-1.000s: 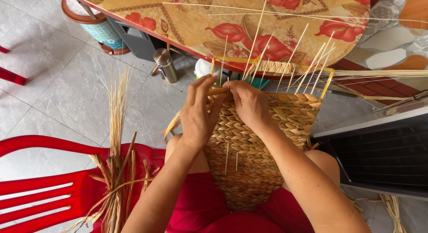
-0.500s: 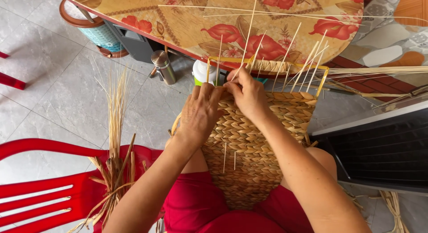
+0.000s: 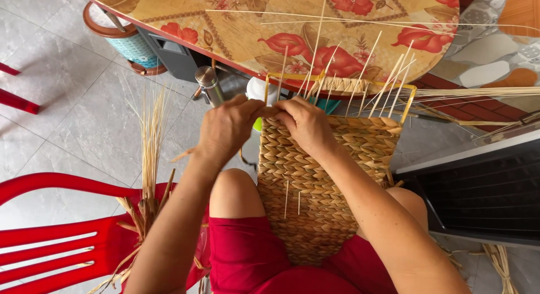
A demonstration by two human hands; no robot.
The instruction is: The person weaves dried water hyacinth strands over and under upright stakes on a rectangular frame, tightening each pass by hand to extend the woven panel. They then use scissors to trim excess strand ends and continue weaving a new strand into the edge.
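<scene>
- Shifted leftward along the top edge of the woven basket panel (image 3: 320, 181) since half a second ago: both hands, now meeting at the upper left corner of the weave.
- Left hand (image 3: 228, 128) curled, fingers pinching a strand at the corner, thumb pressed toward the other hand.
- Right hand (image 3: 306, 125) closed over the braided rim, fingertips touching those of the left, gripping the same stretch of weave.
- Panel resting on the lap, over red shorts (image 3: 253, 254), upper edge just under the floral bench (image 3: 270, 35).
- Thin pale stakes (image 3: 365, 86) sticking up from the rim, held by a yellow wire frame (image 3: 413, 97).
- Bundle of dry straw (image 3: 149, 176) lying on a red plastic chair (image 3: 56, 243), left of the knee.
- Metal flask (image 3: 209, 83) standing on the tiled floor (image 3: 67, 125), near the left hand.
</scene>
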